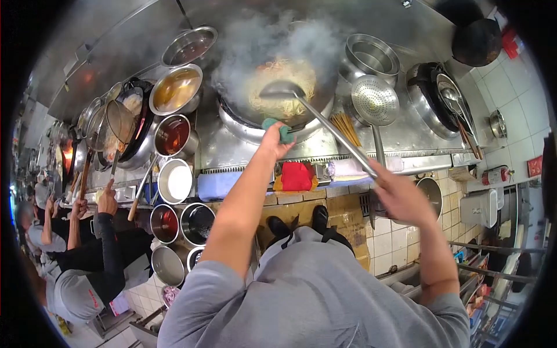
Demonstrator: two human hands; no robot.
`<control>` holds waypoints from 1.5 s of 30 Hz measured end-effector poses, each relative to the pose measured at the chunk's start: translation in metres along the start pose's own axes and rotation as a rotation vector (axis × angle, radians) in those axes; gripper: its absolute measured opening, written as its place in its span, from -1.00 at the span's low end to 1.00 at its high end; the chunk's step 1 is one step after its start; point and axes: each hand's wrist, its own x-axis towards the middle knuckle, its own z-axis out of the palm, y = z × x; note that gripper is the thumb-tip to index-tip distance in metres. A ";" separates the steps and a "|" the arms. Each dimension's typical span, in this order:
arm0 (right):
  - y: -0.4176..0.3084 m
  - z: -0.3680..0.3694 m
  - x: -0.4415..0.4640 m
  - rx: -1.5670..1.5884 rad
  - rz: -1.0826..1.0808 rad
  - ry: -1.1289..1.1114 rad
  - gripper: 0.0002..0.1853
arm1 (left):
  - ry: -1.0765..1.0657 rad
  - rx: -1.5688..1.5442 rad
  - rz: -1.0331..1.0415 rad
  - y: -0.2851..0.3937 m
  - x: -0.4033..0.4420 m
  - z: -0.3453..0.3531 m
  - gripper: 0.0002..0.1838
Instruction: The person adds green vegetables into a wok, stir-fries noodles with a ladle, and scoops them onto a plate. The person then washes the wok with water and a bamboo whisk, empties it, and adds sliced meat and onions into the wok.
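Steam rises from a large wok (237, 111) on the range in front of me, with pale noodles (290, 71) inside. At the wok's near rim, my left hand (278, 145) is closed on a folded green cloth (284, 132); whether a wok handle lies under it is hidden. My right hand (405, 196), slightly blurred, is wrapped round the end of a long-handled ladle (282, 89). The ladle's bowl is over the noodles, at the middle of the wok. Below my left hand, a red cloth (296, 176) lies at the range's front edge.
A perforated strainer (375, 100) stands right of the wok, beside bamboo sticks (346, 129) and stacked metal bowls (373, 55). Pots of sauce (172, 136) and oil (176, 90) line the left. Co-workers (93, 272) stand further left at another wok. Another wok (429, 98) is far right.
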 end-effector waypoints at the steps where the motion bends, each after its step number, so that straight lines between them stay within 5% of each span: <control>1: -0.008 -0.031 -0.018 0.011 -0.032 -0.038 -0.37 | 0.004 -0.005 0.002 -0.006 -0.030 0.009 -0.89; 6: -0.025 -0.089 -0.037 -0.101 0.010 -0.228 -0.40 | 0.058 0.026 -0.103 -0.014 -0.157 0.051 -0.88; 13: -0.001 0.004 0.080 -0.127 -0.138 0.081 -0.46 | -0.045 0.050 -0.021 -0.054 -0.069 -0.011 -0.84; 15: -0.011 0.011 0.082 -0.088 -0.106 0.170 -0.47 | 0.080 0.136 -0.019 -0.079 -0.078 -0.035 -0.85; 19: -0.019 0.007 0.057 -0.100 -0.098 0.139 -0.49 | 0.111 0.168 -0.122 -0.074 -0.099 -0.027 -0.86; 21: -0.016 0.005 0.045 -0.085 -0.134 0.135 -0.49 | -0.045 -0.057 -0.024 -0.054 -0.073 -0.018 -0.85; 23: -0.015 -0.005 0.023 -0.072 -0.171 0.131 -0.49 | 0.046 -0.027 0.046 -0.028 -0.070 0.006 -0.85; 28: -0.034 -0.079 -0.027 -0.138 -0.052 -0.180 -0.47 | 0.008 0.079 -0.092 -0.021 -0.153 0.040 -0.83; 32: -0.025 -0.057 0.013 -0.179 -0.144 -0.063 -0.46 | 0.014 0.147 -0.090 0.006 -0.127 0.051 -0.79; 37: -0.007 0.011 0.084 -0.165 -0.099 0.094 -0.51 | -0.059 0.213 -0.101 -0.050 -0.067 -0.022 -0.83; 39: -0.011 0.018 0.084 -0.139 -0.153 0.237 -0.51 | 0.071 0.279 -0.149 -0.067 -0.071 -0.035 -0.87; 45: -0.015 -0.008 0.017 -0.024 -0.051 0.115 -0.48 | -0.015 0.047 0.025 -0.030 -0.066 0.011 -0.86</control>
